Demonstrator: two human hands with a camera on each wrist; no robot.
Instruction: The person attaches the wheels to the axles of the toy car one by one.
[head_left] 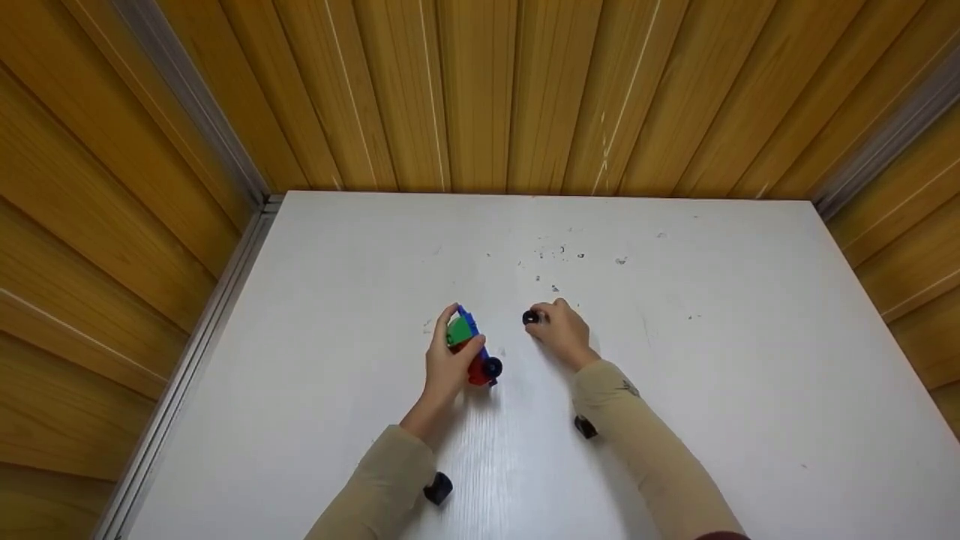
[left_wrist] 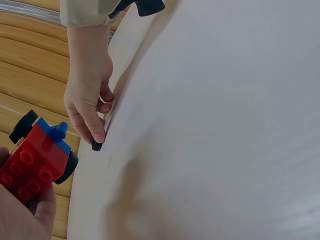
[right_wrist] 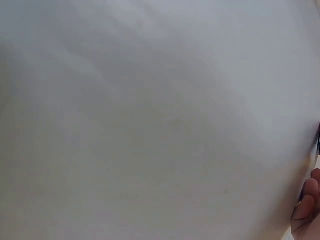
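Observation:
My left hand (head_left: pixel 442 369) grips a toy car (head_left: pixel 478 370) built of plastic bricks, with a red body, a green block (head_left: pixel 459 331) and a blue base. Fingers and thumb lie on opposite sides of it, over the table. In the left wrist view the red studded body (left_wrist: pixel 37 159) shows black wheels on two sides and a blue knob at one end. To the right, my right hand (head_left: pixel 568 332) pinches a small black wheel (head_left: pixel 530 317) between thumb and fingers, close over the tabletop. Only curled fingers (right_wrist: pixel 309 201) of the right hand enter the right wrist view, at its edge.
A white table (head_left: pixel 720 405) with small dark marks (head_left: pixel 562 249) towards the back lies under both hands. Wood-look panels (head_left: pixel 480 97) rise behind it and at the sides. A black wrist device (head_left: pixel 439 488) shows at the left sleeve, another (head_left: pixel 585 427) at the right.

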